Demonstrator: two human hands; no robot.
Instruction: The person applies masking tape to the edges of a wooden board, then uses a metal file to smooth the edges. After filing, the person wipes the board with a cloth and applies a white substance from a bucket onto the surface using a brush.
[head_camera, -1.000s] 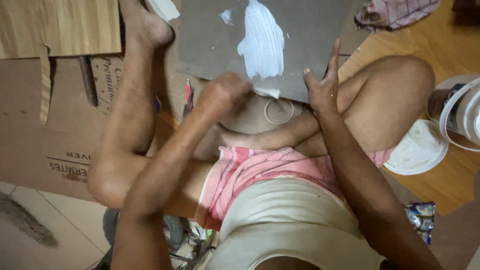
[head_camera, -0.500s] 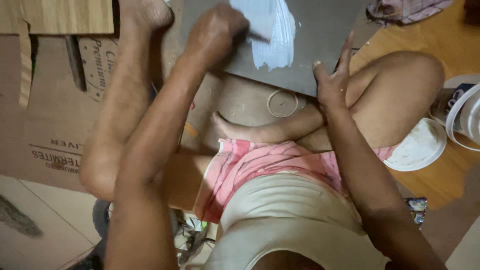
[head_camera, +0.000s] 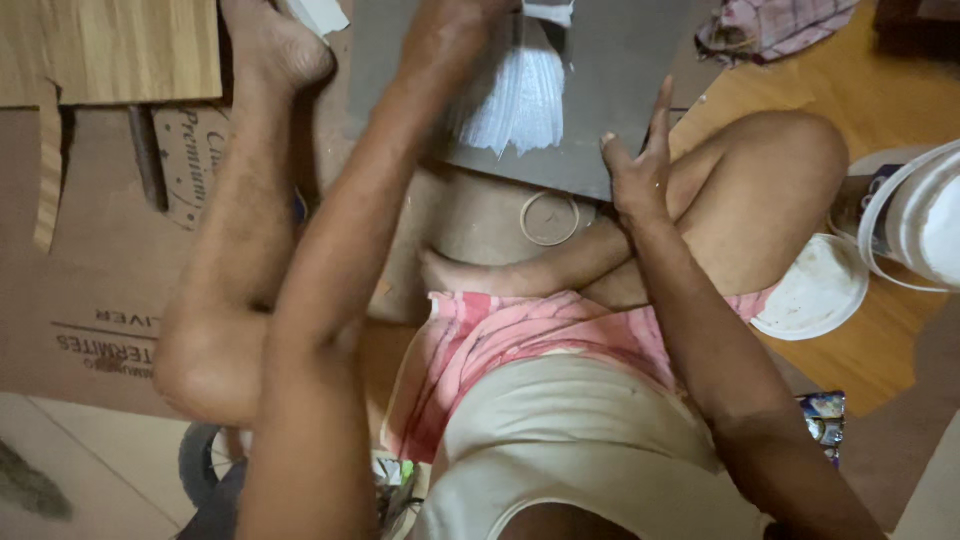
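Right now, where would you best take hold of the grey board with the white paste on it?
Probably the near edge of the grey board, beside the right hand already pressing there. That edge is bare and lies just above the crossed legs, while white paste covers the middle under the left hand. Come in from the near side, fingers under and thumb on top.

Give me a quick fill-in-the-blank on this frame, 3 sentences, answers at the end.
1. The paste spread on the grey board is ____ in colour.
2. The right hand presses on the board's near ____.
3. The thin ring lies on the brown cardboard just below the board, and beside the right knee sits a round white ____.

Answers: white; edge; lid
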